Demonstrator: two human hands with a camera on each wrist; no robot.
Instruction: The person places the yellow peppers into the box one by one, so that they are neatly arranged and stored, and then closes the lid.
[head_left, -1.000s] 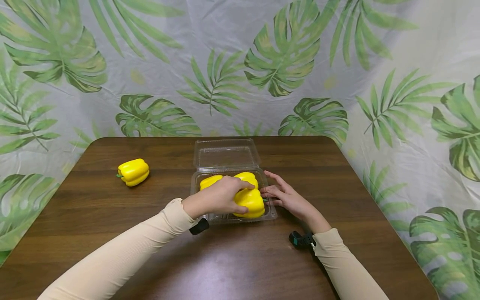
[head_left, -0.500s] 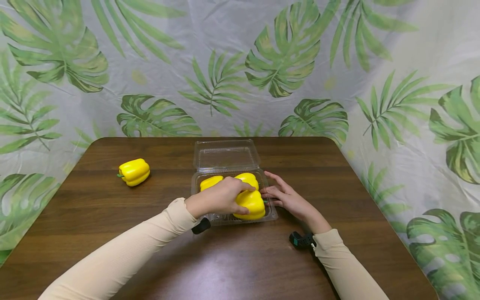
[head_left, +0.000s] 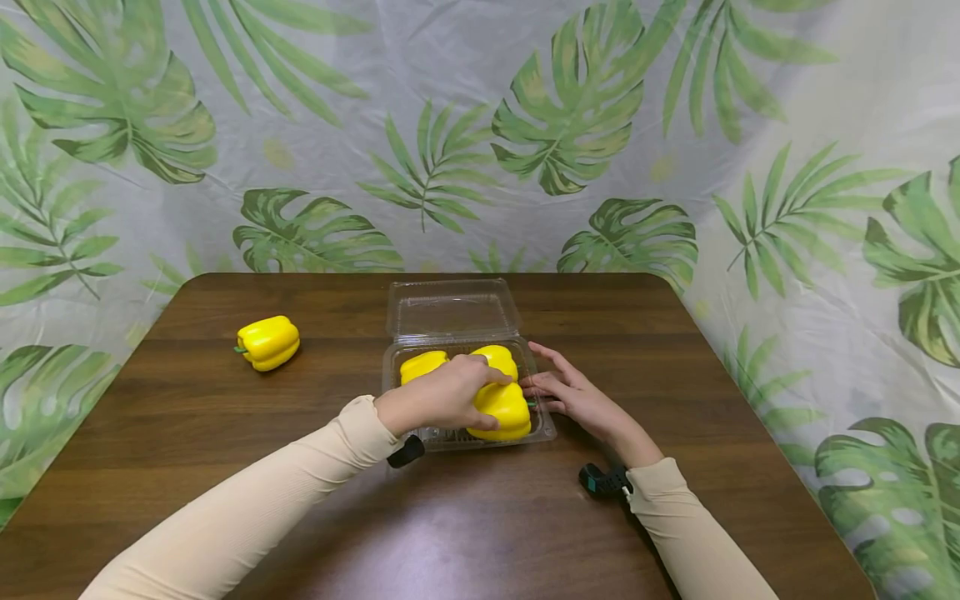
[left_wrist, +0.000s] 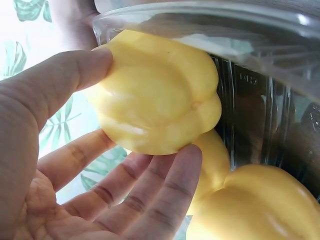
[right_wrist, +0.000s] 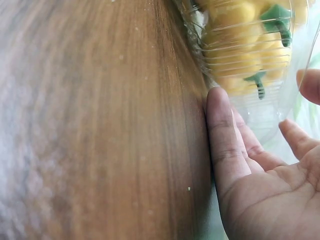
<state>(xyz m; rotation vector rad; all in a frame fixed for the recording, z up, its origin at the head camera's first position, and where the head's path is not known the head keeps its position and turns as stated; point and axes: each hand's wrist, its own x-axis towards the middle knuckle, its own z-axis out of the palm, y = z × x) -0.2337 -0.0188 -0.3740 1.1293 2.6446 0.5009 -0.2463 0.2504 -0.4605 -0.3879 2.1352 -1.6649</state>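
Observation:
My left hand (head_left: 442, 393) grips a yellow bell pepper (head_left: 506, 412) at the front right of a clear plastic clamshell container (head_left: 442, 440). In the left wrist view, the thumb lies on one side of this pepper (left_wrist: 155, 100) and the fingertips on the other. Two more yellow bell peppers, one at the back left (head_left: 422, 365) and one at the back right (head_left: 498, 359), sit in the container, partly hidden by the hand. My right hand (head_left: 577, 400) is at the container's right wall with fingers extended. Green stems (right_wrist: 257, 77) show through that wall in the right wrist view.
The container's lid (head_left: 453, 308) lies open toward the back of the wooden table (head_left: 337, 517). Another yellow bell pepper (head_left: 268, 343) lies on its side at the left of the table. A leaf-patterned cloth (head_left: 450, 167) hangs behind the far edge.
The left hand and the pepper it holds have shifted very slightly toward the right and front. The right hand stays in place beside the container.

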